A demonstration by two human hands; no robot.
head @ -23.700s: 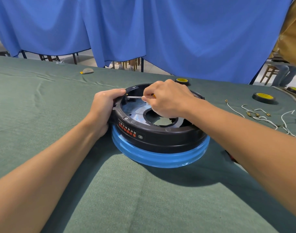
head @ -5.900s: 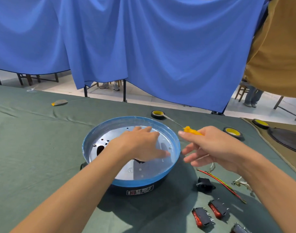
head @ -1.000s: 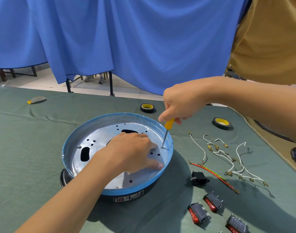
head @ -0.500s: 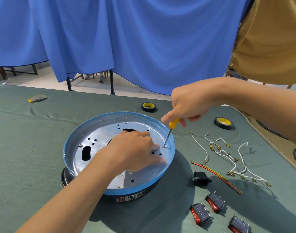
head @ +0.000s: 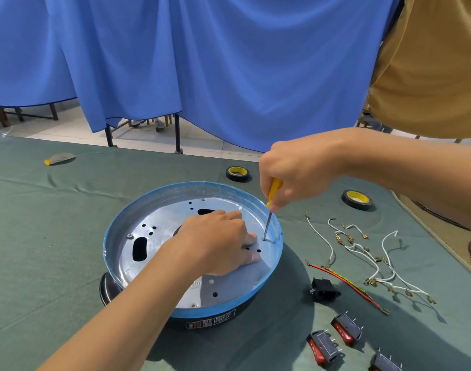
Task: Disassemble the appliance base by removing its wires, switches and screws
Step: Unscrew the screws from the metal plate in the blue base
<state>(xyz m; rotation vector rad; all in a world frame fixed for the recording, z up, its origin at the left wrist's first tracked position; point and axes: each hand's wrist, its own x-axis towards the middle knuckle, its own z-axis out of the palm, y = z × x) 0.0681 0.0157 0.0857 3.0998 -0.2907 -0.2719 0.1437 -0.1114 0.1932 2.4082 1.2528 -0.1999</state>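
Since half a second ago our right hand has tipped the screwdriver closer to upright over the same spot, and our left hand has stayed put. We work at a green-covered table, and the round base sits near its middle with the blue rim up and the black body underneath. It looks stiff and fairly light, so we judge it would turn or slide on the cloth under twisting force. That is why the left hand lies with its fingers spread flat on the thin metal plate inside, pressing down just beside the tool. To lift the base, the rim is the safest hold, as the plate's cut-outs may have sharp edges. Our right hand is curled tight round the yellow handle, and the tip stands on a small screw near the right wall. Two more screws show in the plate, so this stage seems unfinished. To the right lie the loose white wires, limp and easily tangled, and nearer us the red switches, already out. Once freed, the screw will be tiny and could roll, so it is best pinched at the head.
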